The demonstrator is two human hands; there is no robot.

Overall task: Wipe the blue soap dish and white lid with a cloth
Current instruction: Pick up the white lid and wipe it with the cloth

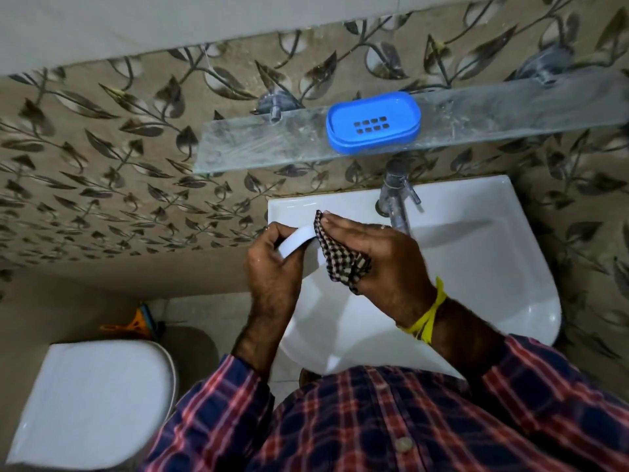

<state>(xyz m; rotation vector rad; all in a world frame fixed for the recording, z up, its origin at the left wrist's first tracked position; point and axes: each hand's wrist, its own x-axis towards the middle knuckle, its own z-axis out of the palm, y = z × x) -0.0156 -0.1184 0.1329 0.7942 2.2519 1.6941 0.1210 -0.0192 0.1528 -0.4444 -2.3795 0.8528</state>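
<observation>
The blue soap dish (372, 122) with drain slots stands on the glass shelf (258, 144) above the sink. Over the sink's left rim, my left hand (272, 267) grips the white lid (296, 240) by its left end. My right hand (381, 257) lies flat with a brown-and-white checked cloth (340, 258) under its palm, pressed against the lid's right part. Most of the lid is hidden by the cloth and my fingers.
A white sink (476, 253) with a chrome tap (396, 199) is below my hands. A closed white toilet lid (92, 403) sits at lower left, with an orange object (136, 325) behind it. The leaf-patterned tiled wall (119, 165) backs the shelf.
</observation>
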